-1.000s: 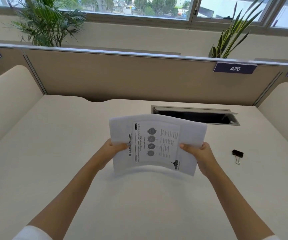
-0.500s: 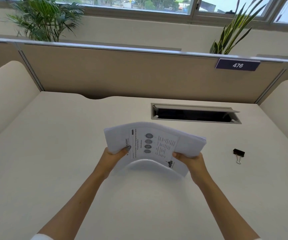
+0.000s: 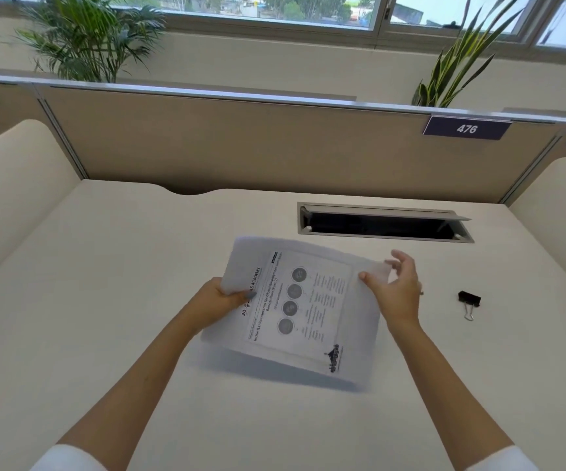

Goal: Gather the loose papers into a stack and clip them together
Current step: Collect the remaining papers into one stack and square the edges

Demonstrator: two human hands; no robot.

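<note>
A stack of white printed papers (image 3: 308,311) is held slightly above the cream desk (image 3: 104,300), with its top sheet facing me and its text running sideways. My left hand (image 3: 222,300) grips the stack's left edge, thumb on top. My right hand (image 3: 393,287) is at the upper right corner with its fingers spread. Its thumb rests lightly on the sheet and the corner lies loose in front of its fingers. A black binder clip (image 3: 469,299) with silver handles lies on the desk to the right of my right hand, apart from the papers.
An open cable slot (image 3: 383,222) with a raised lid is set into the desk behind the papers. A tan partition (image 3: 274,147) with a 476 label closes the back. Padded side panels (image 3: 9,192) flank the desk left and right.
The stack went from bowed between both hands to lying flatter and tilted. My right hand loosened its grip and moved up to the right corner with its fingers apart. My left hand still holds it.
</note>
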